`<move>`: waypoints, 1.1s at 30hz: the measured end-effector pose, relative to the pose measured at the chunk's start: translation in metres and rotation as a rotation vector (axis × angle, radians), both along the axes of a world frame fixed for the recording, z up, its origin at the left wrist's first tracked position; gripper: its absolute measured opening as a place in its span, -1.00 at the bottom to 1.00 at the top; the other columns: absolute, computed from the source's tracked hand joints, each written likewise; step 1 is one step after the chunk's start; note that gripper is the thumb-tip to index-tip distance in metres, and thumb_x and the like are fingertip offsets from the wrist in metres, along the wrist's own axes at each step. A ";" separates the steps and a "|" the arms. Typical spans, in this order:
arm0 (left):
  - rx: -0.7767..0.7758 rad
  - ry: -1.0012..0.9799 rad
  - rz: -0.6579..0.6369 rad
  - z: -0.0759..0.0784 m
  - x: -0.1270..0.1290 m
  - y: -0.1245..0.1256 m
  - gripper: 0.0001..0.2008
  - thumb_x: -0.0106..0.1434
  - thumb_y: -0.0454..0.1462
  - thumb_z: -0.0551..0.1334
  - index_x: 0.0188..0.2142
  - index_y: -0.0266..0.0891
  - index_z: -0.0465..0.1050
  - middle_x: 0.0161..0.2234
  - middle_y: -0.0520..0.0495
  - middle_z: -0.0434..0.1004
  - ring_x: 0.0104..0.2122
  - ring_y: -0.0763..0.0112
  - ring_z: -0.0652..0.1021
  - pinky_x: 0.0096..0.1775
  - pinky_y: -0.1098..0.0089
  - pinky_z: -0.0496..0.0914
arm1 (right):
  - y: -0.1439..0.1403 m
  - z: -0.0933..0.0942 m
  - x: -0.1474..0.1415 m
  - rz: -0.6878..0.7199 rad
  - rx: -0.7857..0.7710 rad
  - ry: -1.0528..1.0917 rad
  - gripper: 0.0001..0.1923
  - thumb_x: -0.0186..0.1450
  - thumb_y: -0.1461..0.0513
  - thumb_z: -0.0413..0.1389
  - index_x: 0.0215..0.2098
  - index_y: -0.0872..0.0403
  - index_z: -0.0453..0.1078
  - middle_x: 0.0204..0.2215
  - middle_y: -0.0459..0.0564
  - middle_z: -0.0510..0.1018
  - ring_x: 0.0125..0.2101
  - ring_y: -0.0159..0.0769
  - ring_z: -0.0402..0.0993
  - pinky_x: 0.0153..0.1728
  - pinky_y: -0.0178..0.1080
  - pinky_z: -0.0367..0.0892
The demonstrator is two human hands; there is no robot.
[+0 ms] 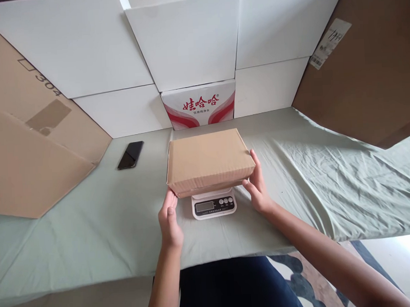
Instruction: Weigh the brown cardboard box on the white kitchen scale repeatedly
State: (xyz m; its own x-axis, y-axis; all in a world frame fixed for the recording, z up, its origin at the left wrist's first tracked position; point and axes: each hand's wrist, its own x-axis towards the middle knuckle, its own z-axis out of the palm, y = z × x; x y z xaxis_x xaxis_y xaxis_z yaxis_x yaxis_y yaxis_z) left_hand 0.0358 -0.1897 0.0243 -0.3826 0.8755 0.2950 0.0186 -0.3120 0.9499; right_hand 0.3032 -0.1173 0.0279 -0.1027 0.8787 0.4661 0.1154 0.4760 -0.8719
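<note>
Cardboard box [208, 160] sits on a small scale [213, 204] near the table's [92, 232] front edge. Left hand [169, 222] and right hand [258, 187] flank its near corners, fingers open, touching the sides. It looks stiff and probably light; the short sides offer the best hold.

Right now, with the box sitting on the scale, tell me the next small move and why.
Probably let go: draw both hands off the cardboard box. It rests on the kitchen scale, but the left hand touches its near left corner and the right hand its right edge, which could skew the reading. The display is too small to read.
</note>
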 end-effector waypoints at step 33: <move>-0.165 -0.084 -0.095 -0.005 -0.021 0.152 -0.21 0.25 0.33 0.22 0.12 -0.27 0.59 0.26 -0.40 0.54 0.36 -0.09 0.45 0.37 0.00 0.32 | 0.120 -0.009 -0.016 0.042 -0.188 0.048 0.15 0.31 -0.23 0.12 0.60 -0.02 -0.37 0.59 0.05 -0.02 0.57 0.02 -0.11 0.57 0.21 -0.21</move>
